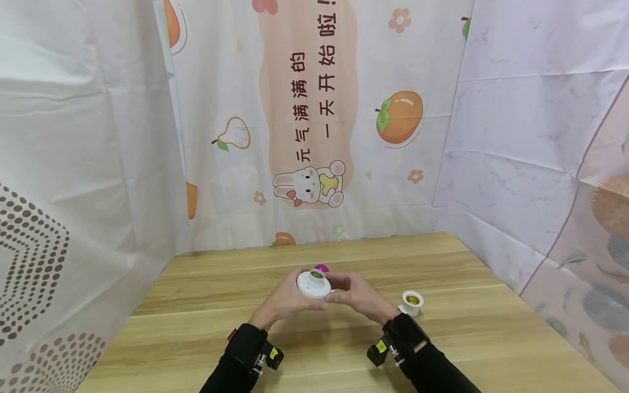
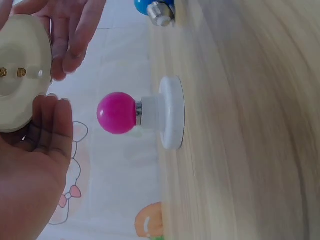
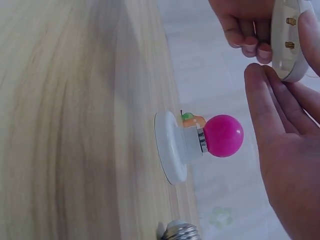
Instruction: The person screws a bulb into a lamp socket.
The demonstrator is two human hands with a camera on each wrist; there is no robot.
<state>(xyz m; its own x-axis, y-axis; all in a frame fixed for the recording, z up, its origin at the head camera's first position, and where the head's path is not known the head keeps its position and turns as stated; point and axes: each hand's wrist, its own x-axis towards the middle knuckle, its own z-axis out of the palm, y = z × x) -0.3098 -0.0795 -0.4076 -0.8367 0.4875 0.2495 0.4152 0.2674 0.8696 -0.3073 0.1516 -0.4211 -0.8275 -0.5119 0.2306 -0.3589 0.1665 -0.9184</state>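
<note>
Above the table, both hands hold a white round lamp holder (image 1: 313, 289), its socket mouth facing up in the head view. My left hand (image 1: 287, 297) grips its left side, fingers curled beneath the rim. At the right edge, my right hand (image 1: 362, 295) has its thumb and fingers around the rim. Brass screw terminals show on the holder's underside (image 3: 286, 60) in the right wrist view. Beyond the hands a second white lamp holder (image 2: 172, 112) stands on the table with a pink bulb (image 2: 117, 113) in it; the hands partly hide it in the head view.
Right of the right wrist, another white lamp holder (image 1: 411, 303) with a bare socket sits on the wooden table (image 1: 196, 311). A blue bulb (image 2: 145, 6) shows at the left wrist view's top edge. Printed curtains (image 1: 221, 191) stand behind and at both sides.
</note>
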